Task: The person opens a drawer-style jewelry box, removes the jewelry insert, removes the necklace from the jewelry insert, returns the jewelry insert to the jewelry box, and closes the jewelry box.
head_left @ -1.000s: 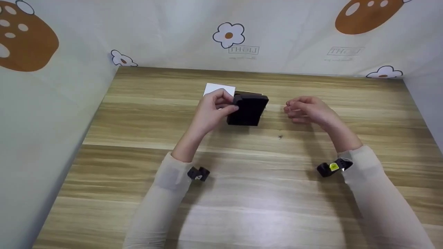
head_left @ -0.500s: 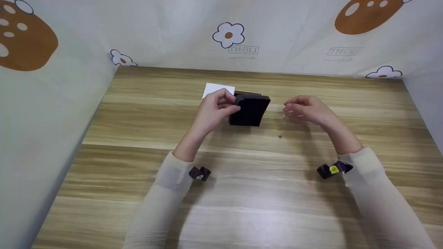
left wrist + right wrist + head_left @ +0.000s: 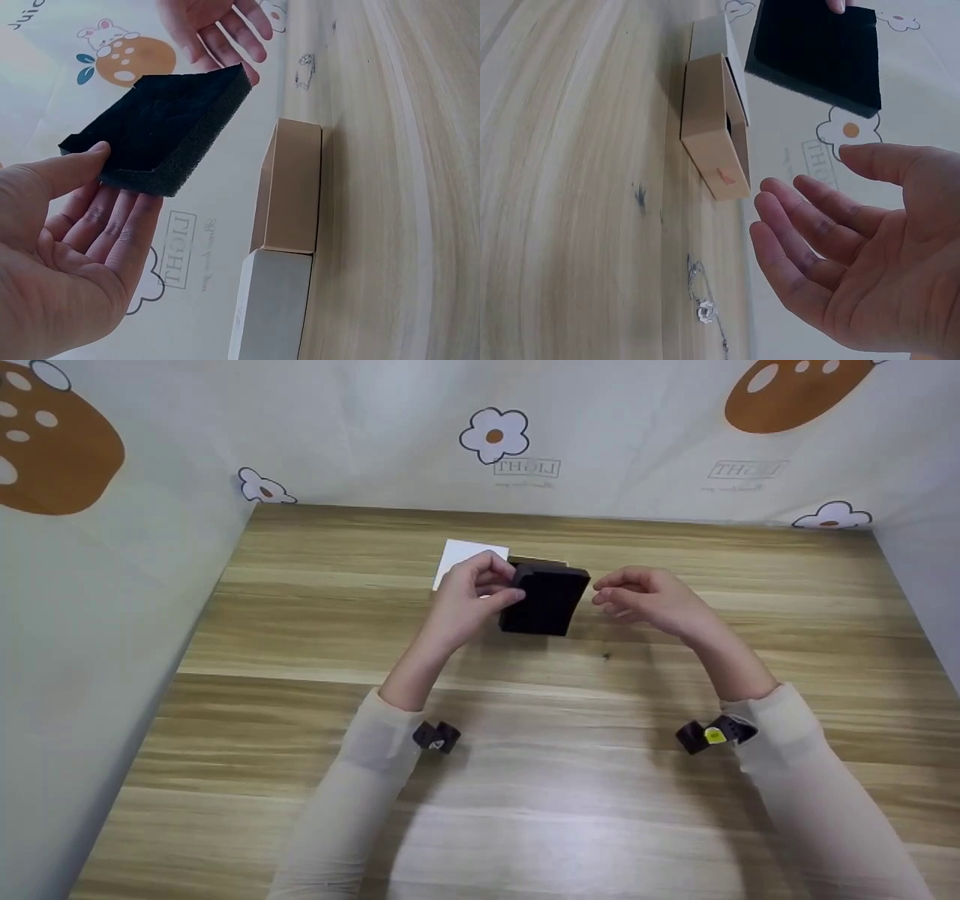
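Note:
My left hand (image 3: 469,604) pinches a black foam pad (image 3: 544,604) between thumb and fingers, tilted up above the table. In the left wrist view, the thumb lies on the pad's (image 3: 169,124) dark face and the fingers are behind it. To the right of the pad, my right hand (image 3: 656,604) hovers with loosely bent fingers, apart from it and holding nothing. Beneath the pad stands a small tan open-topped box (image 3: 705,112), its inside mostly hidden. A silver necklace (image 3: 705,310) with a flower-like pendant lies on the table near my right hand.
A white box part (image 3: 457,559), perhaps the lid, adjoins the tan box on its left. The wood-grain table (image 3: 525,780) has a small dark mark (image 3: 606,656) in front of my right hand. A patterned sheet (image 3: 375,442) borders the table's back.
My right hand has moved left, closer to the foam pad. My left hand has drifted slightly right, carrying the pad with it and uncovering more of the white box part.

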